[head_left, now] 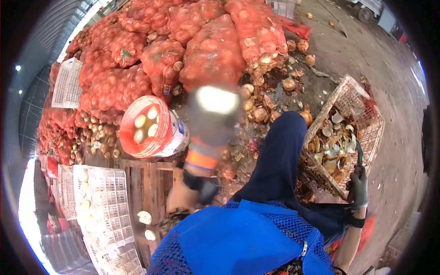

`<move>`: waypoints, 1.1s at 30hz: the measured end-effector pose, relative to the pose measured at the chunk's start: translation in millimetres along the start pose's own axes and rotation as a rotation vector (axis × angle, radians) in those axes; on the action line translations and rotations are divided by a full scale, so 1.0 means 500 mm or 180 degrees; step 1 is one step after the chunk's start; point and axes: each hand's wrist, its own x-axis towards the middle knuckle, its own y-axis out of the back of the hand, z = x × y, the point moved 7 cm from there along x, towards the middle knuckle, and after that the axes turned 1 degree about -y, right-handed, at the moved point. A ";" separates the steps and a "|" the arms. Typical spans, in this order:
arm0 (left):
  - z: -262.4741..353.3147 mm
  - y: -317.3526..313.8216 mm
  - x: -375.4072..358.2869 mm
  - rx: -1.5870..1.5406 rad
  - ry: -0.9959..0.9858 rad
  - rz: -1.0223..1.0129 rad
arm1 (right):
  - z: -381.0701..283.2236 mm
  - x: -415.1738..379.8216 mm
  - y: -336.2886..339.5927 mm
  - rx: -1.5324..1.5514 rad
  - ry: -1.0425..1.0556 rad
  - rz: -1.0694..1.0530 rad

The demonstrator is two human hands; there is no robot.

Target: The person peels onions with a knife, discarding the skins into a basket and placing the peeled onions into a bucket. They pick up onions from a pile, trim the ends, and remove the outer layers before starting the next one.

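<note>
My right hand [358, 188], in a grey glove, grips a knife [359, 156] by its handle. The dark blade points up over the edge of a worn plastic crate [375, 137] heaped with onion skins and scraps [337, 137]. My left hand [213, 114] is raised close to the camera in a dark glove, its fingers smeared by motion. An orange band circles that wrist. Overlapped by the left arm's side is a white bucket [180, 133] lined with red mesh [129, 133], with several peeled onions [145, 123] inside.
Red mesh sacks of onions [213, 55] are piled across the back. Loose onions [288, 84] and skins litter the floor ahead. To the left are a wooden pallet [147, 183] with onion pieces [145, 217] on it and white plastic crates [110, 201]. A vehicle [365, 10] stands far right.
</note>
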 end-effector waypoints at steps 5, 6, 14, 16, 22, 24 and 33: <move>-0.042 0.568 0.051 -0.0586 0.0101 0.1512 | 0.094 -0.008 -0.033 0.1106 -0.0611 0.0552; 0.028 0.588 0.049 0.1511 -0.0723 0.1594 | 0.057 -0.018 -0.070 0.1123 -0.0577 0.0709; -0.136 0.735 0.159 0.0050 0.0091 0.1626 | 0.078 0.024 -0.157 0.1620 -0.0427 0.1383; -0.143 0.305 0.152 0.4164 -0.1494 0.1871 | 0.094 0.033 -0.151 0.1147 -0.0424 0.1606; -0.521 -0.082 0.160 0.2432 0.0077 -0.1233 | 0.088 0.009 -0.161 0.1400 -0.0326 0.1858; -0.575 -0.205 0.190 0.2611 -0.0297 -0.1753 | 0.143 0.002 -0.149 0.1148 -0.0189 0.1975; -0.768 -0.528 0.120 0.4745 0.0310 -0.5064 | 0.108 -0.006 -0.163 0.1366 -0.0327 0.1882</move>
